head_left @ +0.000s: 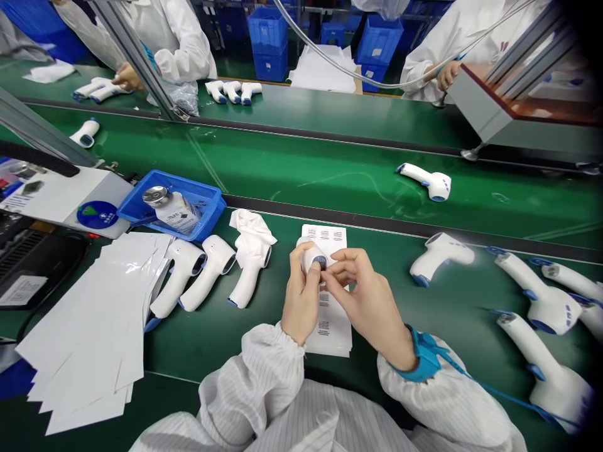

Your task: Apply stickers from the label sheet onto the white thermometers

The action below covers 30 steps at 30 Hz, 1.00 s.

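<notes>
A white device (309, 253) is held in the left hand (299, 304), over a strip of printed sheets (330, 342) on the green bench (264, 345). The device is gripped between the fingers, closed to its width: its left side is wrapped by the bent index finger, and the thumb is laid at its front, just beside the dark window (322, 262). The upper part of the white shell is left exposed above the thumb; the part within the palm is hidden.

The right hand (370, 301) is brought up to the device from the right. Its thumb and index finger are nearly closed together at the lower right edge of the window, while its other fingers are loosely curled and spread. Whether anything small is pinched between these tips cannot be told. A blue wrist strap (424, 358) is worn on the right wrist.

To the left, three similar devices (207, 273) are laid in a row, the nearest to the hands partly covered by a white cloth (252, 235). Behind them a bottle (176, 212) is held in a blue tray (214, 210). To the right, more devices (541, 295) are spread on the bench.
</notes>
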Motion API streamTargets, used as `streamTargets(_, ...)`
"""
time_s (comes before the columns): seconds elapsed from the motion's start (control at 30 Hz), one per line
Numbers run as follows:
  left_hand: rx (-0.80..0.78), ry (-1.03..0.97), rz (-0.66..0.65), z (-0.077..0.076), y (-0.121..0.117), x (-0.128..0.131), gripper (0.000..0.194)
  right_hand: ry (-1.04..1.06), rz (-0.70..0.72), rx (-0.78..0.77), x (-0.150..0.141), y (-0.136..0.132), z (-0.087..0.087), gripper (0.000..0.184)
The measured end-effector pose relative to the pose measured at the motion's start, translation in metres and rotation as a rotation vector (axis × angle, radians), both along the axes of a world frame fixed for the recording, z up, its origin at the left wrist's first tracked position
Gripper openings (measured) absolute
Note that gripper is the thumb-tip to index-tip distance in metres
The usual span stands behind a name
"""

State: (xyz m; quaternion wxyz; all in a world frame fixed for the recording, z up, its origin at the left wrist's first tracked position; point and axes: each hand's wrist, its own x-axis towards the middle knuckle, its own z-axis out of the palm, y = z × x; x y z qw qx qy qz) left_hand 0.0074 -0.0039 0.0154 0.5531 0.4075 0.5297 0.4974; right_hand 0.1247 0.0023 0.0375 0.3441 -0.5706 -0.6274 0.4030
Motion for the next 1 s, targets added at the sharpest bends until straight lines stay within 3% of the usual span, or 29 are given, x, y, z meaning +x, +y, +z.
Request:
streamTargets(0.1, -0.089, -0.069, -0.014, 0.000, 0.001, -0.001, 0.027, 0.264, 0.048, -0.125, 0.004, 0.008, 0.001, 0.022)
streamTargets(0.2, -0.236, -0.202, -0.055, 0.000, 0.001, -0.003, 0.040, 0.450, -0.003, -0.190, 0.010, 0.019, -0.001, 0.021)
streamTargets(0.33, -0.313, -0.320, -0.129, 0.006, 0.000, -0.009, 0.048, 0.374, -0.022, -0.057, 0.010, 0.027, -0.009, 0.021)
streamTargets(0.5, -0.194, -0.261, -0.273, 0.018, -0.005, -0.017, 0.082, 0.282, 0.183, 0.028, 0.001, 0.028, -0.011, 0.018)
streamTargets(0.63, -0.077, -0.138, -0.264, 0.021, -0.008, -0.022, 0.086, 0.224, 0.299, 0.061, 0.003, 0.024, -0.004, 0.036)
streamTargets(0.8, -0.157, -0.161, -0.273, 0.021, -0.011, -0.019, 0.094, 0.277, 0.403, 0.038, 0.006, 0.031, -0.002, 0.040)
streamTargets(0.87, -0.128, -0.132, -0.239, 0.020, -0.012, -0.016, 0.092, 0.326, 0.360, 0.037, 0.003, 0.039, -0.007, 0.027)
streamTargets(0.93, -0.138, -0.130, -0.216, 0.019, -0.013, -0.015, 0.090, 0.420, 0.210, 0.005, -0.002, 0.046, -0.014, 0.012)
streamTargets(1.0, -0.201, -0.183, -0.173, 0.016, -0.010, -0.016, 0.091, 0.536, 0.003, -0.059, -0.007, 0.047, -0.020, 0.027)
